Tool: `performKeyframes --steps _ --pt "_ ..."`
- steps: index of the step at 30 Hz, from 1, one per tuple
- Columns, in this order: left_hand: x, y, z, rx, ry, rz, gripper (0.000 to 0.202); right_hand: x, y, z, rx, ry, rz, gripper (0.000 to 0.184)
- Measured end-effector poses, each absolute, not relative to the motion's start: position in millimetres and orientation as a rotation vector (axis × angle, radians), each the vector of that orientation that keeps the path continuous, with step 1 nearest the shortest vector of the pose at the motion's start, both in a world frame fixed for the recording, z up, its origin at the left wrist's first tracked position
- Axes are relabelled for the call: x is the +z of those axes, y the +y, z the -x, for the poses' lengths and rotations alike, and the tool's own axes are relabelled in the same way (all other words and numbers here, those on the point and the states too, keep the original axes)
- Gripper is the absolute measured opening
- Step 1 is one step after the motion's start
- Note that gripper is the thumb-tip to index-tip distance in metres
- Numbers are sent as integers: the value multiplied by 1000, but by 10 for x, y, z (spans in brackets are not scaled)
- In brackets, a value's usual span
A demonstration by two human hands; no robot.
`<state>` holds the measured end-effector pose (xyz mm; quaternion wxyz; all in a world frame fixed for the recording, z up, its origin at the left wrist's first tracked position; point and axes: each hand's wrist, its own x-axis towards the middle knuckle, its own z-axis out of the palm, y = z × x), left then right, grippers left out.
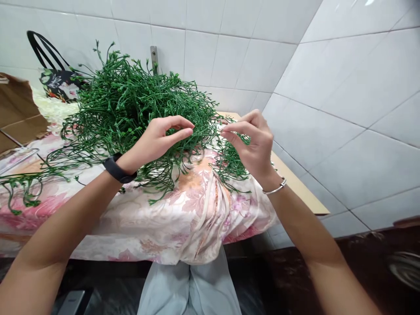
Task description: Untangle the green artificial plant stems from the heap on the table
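Note:
A big heap of green artificial plant stems (131,100) with small budded tips lies on a floral cloth (147,223). In front of the heap, my left hand (164,138) has thumb and index finger pinched together. Across a small gap, my right hand (252,140) pinches too, its fingertips facing the left ones. A thin plant stem (207,134) seems to stretch between both pinches, though it blends into the greenery behind. Below my right hand rests a smaller bunch of green stems (232,159).
At the back left stand a floral bag (62,83) with black handles, white artificial flowers (54,109) and brown cardboard (19,111). A metal rod (19,159) lies at the left. White tiled walls (328,109) border the table behind and on the right.

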<state>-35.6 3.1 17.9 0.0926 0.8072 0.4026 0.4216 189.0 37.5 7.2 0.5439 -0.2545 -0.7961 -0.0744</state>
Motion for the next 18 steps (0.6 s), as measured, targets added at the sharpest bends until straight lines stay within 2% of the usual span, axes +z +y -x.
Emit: performKeyframes --steps 3,6,10,12,14,18 --pt "146 53 347 1177 1254 -2634 24 70 385 -1913 -190 -1837 572 6" --pt "147 35 342 1087 1190 -2622 24 63 395 -1913 -165 -1842 546 5" --pt "159 0 340 1229 1201 -2497 24 50 369 -1882 47 -1826 561 18" --pt "156 -7 332 1305 1206 -2456 25 54 347 -1868 175 -1846 568 18" --pt "149 -9 319 1298 1168 -2440 27 64 329 -1857 257 -1933 565 16" --pt "125 -3 291 1216 1139 -2463 30 69 311 -1828 267 -2130 518 23"
